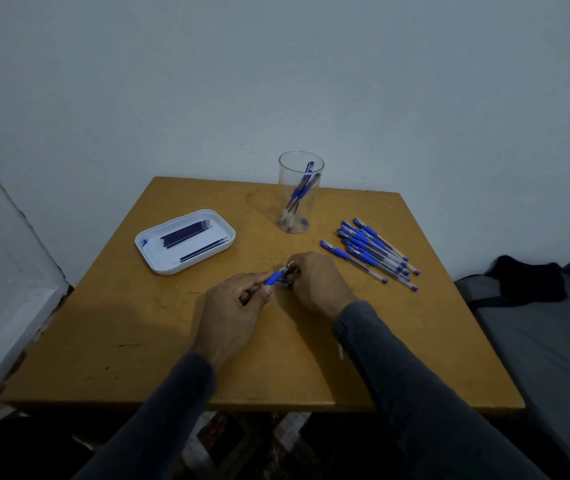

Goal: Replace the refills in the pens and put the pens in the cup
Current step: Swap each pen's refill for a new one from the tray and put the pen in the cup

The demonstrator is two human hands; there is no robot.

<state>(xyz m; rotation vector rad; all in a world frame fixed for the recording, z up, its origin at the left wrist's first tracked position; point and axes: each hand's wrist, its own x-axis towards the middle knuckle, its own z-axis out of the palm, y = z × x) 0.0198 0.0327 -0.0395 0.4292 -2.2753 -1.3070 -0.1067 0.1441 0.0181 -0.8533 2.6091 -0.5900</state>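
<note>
Gripping a blue-gripped clear plastic pen (pixel 276 277) between them, both hands meet at the middle of the brown wooden table (pixel 138 323): the left hand (pixel 233 306) pinches the barrel, the right hand (pixel 314 280) curls round the tip end. The pen's long axis runs from 8 to 2 o'clock. At 12 o'clock, the tall clear plastic cup (pixel 300 192) holds a few pens. At 10 o'clock, the white rectangular tray (pixel 159 252) holds dark refills (pixel 186 233). Loose blue pens (pixel 370 252) lie heaped at 2 o'clock, nearer the right hand.

Blue-gripped pen (pixel 277 276) between both hands (pixel 278 289)
</note>
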